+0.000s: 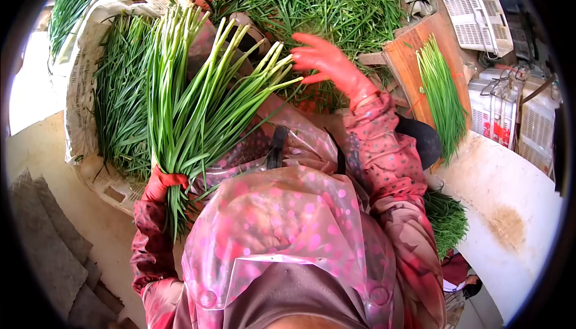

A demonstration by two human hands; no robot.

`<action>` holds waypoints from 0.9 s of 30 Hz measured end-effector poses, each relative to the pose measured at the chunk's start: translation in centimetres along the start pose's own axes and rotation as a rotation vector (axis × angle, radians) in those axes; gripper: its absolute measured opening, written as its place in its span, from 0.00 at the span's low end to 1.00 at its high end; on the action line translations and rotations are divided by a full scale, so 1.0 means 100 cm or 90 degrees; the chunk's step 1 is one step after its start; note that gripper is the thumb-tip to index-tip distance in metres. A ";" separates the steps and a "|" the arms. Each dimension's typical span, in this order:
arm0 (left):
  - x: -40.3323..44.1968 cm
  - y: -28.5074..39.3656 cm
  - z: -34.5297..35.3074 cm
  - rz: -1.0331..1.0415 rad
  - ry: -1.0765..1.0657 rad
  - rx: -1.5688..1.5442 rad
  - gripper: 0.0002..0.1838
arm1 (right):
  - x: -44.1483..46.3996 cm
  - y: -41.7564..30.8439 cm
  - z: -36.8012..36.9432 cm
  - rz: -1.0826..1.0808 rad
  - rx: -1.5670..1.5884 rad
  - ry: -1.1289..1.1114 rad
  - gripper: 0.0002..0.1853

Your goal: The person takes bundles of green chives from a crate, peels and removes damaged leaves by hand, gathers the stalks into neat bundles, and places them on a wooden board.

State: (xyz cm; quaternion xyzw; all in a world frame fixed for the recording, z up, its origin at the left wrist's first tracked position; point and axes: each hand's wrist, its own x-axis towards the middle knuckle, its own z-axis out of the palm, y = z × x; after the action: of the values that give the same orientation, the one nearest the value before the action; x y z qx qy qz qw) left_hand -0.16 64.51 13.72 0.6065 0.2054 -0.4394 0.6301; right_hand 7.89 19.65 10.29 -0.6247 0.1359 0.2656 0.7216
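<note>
Fanning outward at its pale ends, a long bunch of green stalks (pixel 174 107) is held by the red-gloved left hand (pixel 161 185), whose fingers are wrapped tightly around the leafy end. The bunch is held before the body, on its left side, partly in front of a basket (pixel 81 83) filled with loose leaves (pixel 123 83). The fingers of the right hand (pixel 327 65) are spread, close to the stalk tips; whether contact is made cannot be told. The step in hand is judged to be the sorting or evening of the stalks. For the next move, a firm left grip and a light, selective pinch would be called for. Beyond, cut greens (pixel 324 5) are heaped, and another bunch (pixel 439 98) is laid on a wooden board (pixel 401 59).
</note>
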 end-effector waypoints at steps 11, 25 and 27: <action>0.010 0.001 -0.008 0.005 -0.026 -0.020 0.19 | 0.023 0.071 -0.019 0.006 0.358 0.090 0.11; 0.012 -0.003 -0.024 -0.037 -0.076 0.005 0.24 | 0.013 0.042 -0.020 0.018 0.043 0.035 0.18; 0.012 -0.002 -0.021 -0.031 -0.075 0.000 0.24 | -0.005 0.042 -0.006 -0.060 0.035 -0.042 0.17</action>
State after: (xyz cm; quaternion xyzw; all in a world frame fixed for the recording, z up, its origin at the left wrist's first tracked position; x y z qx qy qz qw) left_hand 0.87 66.15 12.26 0.5746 0.1828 -0.4894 0.6300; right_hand 5.18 19.29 6.97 -0.6013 0.0892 0.2480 0.7543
